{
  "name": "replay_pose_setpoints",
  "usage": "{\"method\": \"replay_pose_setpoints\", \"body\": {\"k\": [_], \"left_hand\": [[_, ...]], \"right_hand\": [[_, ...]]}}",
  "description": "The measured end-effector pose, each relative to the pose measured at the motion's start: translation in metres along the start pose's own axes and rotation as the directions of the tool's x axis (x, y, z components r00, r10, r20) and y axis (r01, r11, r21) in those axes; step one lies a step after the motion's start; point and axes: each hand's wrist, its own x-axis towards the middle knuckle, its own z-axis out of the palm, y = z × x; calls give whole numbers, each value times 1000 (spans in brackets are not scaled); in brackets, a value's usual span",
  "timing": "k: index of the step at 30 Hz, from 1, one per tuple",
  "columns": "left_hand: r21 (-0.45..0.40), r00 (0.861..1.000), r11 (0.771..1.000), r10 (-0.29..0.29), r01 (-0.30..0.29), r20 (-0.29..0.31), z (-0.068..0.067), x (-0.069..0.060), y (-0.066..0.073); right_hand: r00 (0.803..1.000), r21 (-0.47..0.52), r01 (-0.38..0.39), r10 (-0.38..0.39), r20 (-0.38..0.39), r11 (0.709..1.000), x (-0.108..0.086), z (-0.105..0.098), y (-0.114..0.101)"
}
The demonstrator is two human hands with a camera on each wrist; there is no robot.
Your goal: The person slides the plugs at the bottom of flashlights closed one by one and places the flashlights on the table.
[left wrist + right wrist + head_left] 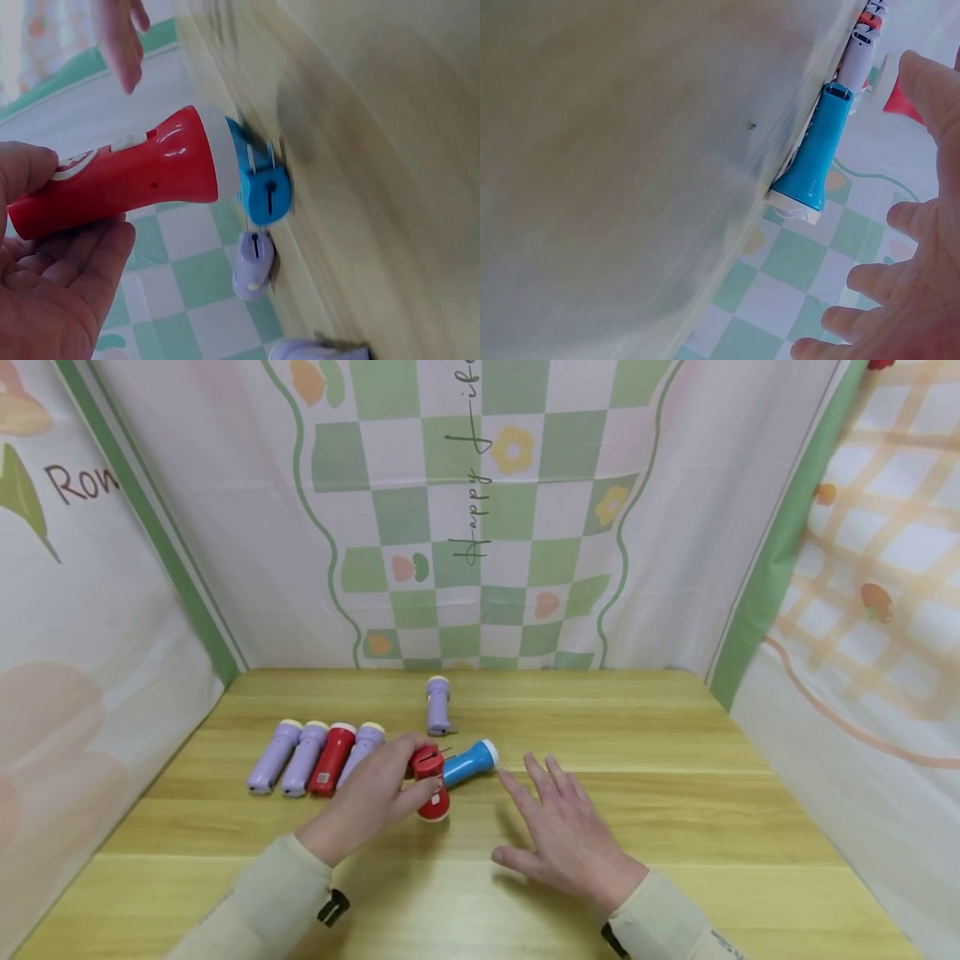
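Note:
My left hand (pixel 375 797) grips a red flashlight (pixel 431 789) by its tail end, with its white-rimmed head pointing down toward me. In the left wrist view the thumb and fingers hold the red flashlight (pixel 127 176) at its narrow end, raised off the table. Just right of it in the head view, a blue flashlight (pixel 468 763) lies on the table, its white head toward the upper right; metal prongs show near its tail. My right hand (pixel 566 835) hovers with spread fingers, holding nothing, to the right of the blue flashlight (pixel 814 154).
Left of my left hand, a row holds purple flashlights (pixel 275 757) and a red one (pixel 333 760), lying side by side. Another purple flashlight (pixel 438 706) lies farther back. The wooden table (pixel 637 718) ends at patterned cloth walls at the back and sides.

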Motion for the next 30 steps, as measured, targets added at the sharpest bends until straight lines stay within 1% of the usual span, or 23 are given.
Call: {"method": "replay_pose_setpoints", "body": {"k": [2,5,8,14,21,25,27,30], "left_hand": [[-29,1000,999,22,-22,-2,3,-1,2],[-41,997,997,72,-72,-5,7,-2,3],[-62,996,994,92,-92,5,9,-3,4],[-106,997,992,72,-67,42,14,-5,9],[-122,995,992,43,-32,92,17,-6,14],[-134,993,990,55,-40,107,19,-6,17],[-141,991,988,72,-56,111,20,-6,17],[-155,988,984,107,-88,114,22,-6,17]], "right_hand": [[1000,6,-5,5,-1,1000,0,-1,0],[1000,12,-12,12,-11,1000,1,-2,0],[999,22,-10,11,-34,1000,2,-4,-1],[995,52,16,-11,-98,999,6,-8,-3],[983,90,83,-67,-170,992,8,-18,-11],[964,82,139,-116,-238,987,8,-22,-15],[948,67,175,-150,-282,982,8,-23,-16],[916,39,230,-203,-347,972,9,-23,-18]]}}
